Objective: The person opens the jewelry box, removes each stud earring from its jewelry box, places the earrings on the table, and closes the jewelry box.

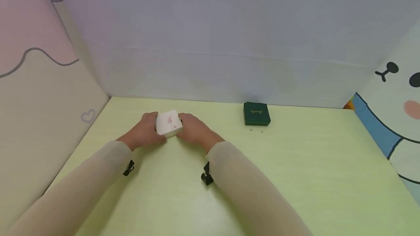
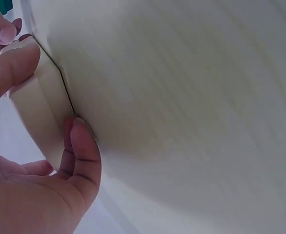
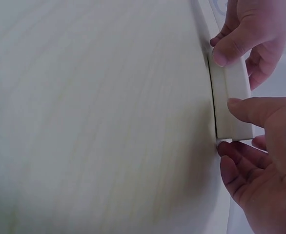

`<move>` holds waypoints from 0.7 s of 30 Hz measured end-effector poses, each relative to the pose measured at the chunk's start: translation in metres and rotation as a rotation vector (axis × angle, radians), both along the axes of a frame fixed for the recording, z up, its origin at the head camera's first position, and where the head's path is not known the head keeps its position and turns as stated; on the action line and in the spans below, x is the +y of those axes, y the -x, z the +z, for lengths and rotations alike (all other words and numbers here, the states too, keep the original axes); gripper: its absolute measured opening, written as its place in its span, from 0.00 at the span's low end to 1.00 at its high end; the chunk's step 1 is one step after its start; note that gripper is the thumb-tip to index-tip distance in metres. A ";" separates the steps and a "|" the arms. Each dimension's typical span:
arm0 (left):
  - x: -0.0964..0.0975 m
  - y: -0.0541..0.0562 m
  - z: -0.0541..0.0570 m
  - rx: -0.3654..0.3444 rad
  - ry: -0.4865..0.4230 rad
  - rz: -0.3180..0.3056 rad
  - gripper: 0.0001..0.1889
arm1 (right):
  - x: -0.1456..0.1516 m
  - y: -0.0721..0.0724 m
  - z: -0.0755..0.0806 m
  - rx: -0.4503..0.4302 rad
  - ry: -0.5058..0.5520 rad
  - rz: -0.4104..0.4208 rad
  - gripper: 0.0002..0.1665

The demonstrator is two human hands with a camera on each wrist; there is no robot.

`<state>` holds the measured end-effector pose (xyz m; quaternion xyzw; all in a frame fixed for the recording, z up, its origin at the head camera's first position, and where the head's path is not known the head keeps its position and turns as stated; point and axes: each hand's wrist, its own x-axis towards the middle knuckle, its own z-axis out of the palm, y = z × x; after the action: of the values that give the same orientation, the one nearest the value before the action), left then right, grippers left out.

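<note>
A small white box (image 1: 168,124) with a reddish flower printed on its lid sits toward the table's back left, between both hands. My left hand (image 1: 145,131) grips its left side, thumb along the near face. From the right, my right hand (image 1: 195,129) holds the opposite side, its thumb also on the near face. In the left wrist view, the box's pale side (image 2: 38,105) shows a step between lid and base. The right wrist view shows the lower edge of the box (image 3: 225,114) along the table surface. The box's inside is hidden.
A dark green box (image 1: 257,114) with gold lettering lies at the table's back edge, right of the hands. Two tiny objects (image 1: 261,132) lie just in front of it, too small to identify. Pale walls bound the table (image 1: 295,170) at the back and sides.
</note>
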<state>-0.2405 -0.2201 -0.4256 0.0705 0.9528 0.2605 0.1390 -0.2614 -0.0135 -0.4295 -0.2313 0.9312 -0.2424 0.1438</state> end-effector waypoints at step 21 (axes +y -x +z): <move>0.008 -0.011 0.009 0.048 -0.127 0.023 0.45 | 0.014 -0.010 0.009 -0.003 0.120 -0.036 0.40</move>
<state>-0.2291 -0.2118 -0.4162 0.0746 0.9381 0.3204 0.1082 -0.2515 0.0001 -0.4205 -0.2222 0.9189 -0.3005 0.1266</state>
